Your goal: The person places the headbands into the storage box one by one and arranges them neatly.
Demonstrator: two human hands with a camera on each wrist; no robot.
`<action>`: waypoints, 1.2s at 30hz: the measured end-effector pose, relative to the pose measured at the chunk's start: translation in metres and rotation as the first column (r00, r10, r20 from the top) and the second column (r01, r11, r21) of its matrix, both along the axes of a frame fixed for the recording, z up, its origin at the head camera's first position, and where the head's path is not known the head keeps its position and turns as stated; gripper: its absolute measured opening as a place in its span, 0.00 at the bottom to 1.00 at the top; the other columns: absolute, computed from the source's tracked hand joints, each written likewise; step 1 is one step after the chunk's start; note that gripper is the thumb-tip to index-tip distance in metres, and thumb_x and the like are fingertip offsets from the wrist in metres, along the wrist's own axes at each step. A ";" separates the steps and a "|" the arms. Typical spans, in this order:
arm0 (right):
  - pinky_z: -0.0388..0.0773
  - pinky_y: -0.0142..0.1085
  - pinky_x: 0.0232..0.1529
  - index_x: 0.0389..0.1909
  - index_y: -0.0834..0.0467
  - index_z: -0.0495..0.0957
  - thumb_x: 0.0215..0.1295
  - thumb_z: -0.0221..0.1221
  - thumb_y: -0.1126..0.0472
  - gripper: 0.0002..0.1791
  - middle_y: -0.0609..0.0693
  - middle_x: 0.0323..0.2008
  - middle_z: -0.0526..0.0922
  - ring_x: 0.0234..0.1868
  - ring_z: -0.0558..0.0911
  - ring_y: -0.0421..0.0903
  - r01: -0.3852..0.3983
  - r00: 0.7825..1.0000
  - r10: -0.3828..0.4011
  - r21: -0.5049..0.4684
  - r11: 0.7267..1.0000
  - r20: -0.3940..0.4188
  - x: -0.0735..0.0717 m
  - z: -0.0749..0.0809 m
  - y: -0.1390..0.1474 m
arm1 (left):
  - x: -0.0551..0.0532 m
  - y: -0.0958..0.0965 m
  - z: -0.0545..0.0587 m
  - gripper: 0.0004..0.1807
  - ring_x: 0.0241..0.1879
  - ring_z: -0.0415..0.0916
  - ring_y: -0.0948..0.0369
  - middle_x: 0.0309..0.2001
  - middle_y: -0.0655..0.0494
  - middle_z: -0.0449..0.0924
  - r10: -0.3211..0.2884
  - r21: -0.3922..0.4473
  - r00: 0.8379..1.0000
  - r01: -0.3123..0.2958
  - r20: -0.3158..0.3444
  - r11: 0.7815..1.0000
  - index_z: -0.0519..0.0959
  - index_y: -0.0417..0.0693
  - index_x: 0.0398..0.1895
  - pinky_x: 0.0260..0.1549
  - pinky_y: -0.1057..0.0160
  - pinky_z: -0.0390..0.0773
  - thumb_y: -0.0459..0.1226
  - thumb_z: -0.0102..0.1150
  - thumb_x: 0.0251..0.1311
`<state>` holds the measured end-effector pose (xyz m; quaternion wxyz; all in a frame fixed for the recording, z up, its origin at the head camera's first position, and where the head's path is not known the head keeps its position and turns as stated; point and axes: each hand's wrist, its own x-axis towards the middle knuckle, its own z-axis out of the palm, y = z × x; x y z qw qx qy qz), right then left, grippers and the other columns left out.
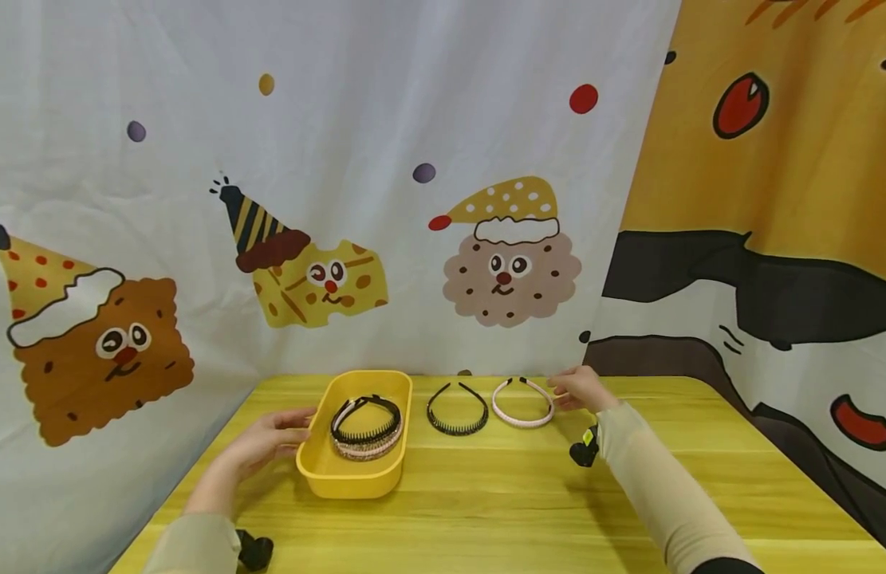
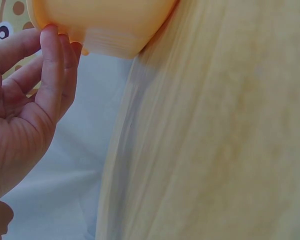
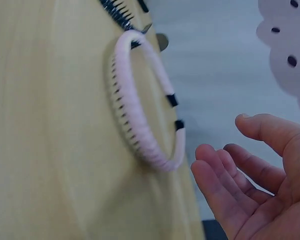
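Note:
My left hand (image 1: 269, 440) is at the left side of a yellow plastic bin (image 1: 356, 487). In the left wrist view, its fingertips touch the outside of the bin wall (image 2: 107, 27), with the fingers only slightly bent. Several headbands lie stacked in the bin, among them a black toothed one (image 1: 364, 438) on top and paler ones under it. A pink headband (image 1: 523, 423) lies on the table beside my right hand (image 1: 580, 390). That hand holds nothing; the right wrist view shows a gap between its loosely spread fingers and the pink headband (image 3: 130, 107).
A black toothed headband (image 1: 457, 431) lies between the bin and the pink headband. All rest on a yellow wood-grain table (image 1: 486, 510). A white curtain (image 1: 385, 104) with cartoon prints hangs right behind the table's back edge.

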<state>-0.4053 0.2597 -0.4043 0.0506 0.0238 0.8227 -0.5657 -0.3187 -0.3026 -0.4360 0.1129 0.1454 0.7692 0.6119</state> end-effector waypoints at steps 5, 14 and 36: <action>0.83 0.46 0.39 0.56 0.82 0.65 0.65 0.57 0.65 0.27 0.62 0.35 0.75 0.28 0.84 0.51 0.013 0.999 -0.010 -0.082 0.997 0.039 0.003 -0.017 0.007 | 0.001 0.000 -0.001 0.35 0.57 0.72 0.47 0.67 0.27 0.58 0.003 0.002 1.000 -0.003 0.007 1.000 0.53 0.26 0.71 0.49 0.56 0.78 0.34 0.55 0.68; 0.83 0.39 0.29 0.41 0.76 0.71 0.64 0.57 0.68 0.12 0.54 0.23 0.79 0.23 0.83 0.46 0.038 0.997 -0.026 -0.172 0.984 0.073 -0.002 -0.041 0.011 | 0.003 -0.001 -0.003 0.35 0.58 0.71 0.46 0.68 0.27 0.57 0.004 0.011 1.000 -0.004 0.012 1.000 0.53 0.27 0.72 0.49 0.55 0.78 0.34 0.55 0.68; 0.82 0.36 0.24 0.35 0.77 0.78 0.57 0.65 0.69 0.13 0.54 0.18 0.79 0.18 0.81 0.43 0.099 0.994 -0.098 -0.031 0.995 0.051 -0.009 -0.048 0.000 | 0.003 0.002 0.002 0.34 0.58 0.72 0.46 0.67 0.27 0.57 0.020 -0.007 1.000 -0.020 0.015 1.000 0.53 0.29 0.72 0.50 0.56 0.78 0.33 0.53 0.69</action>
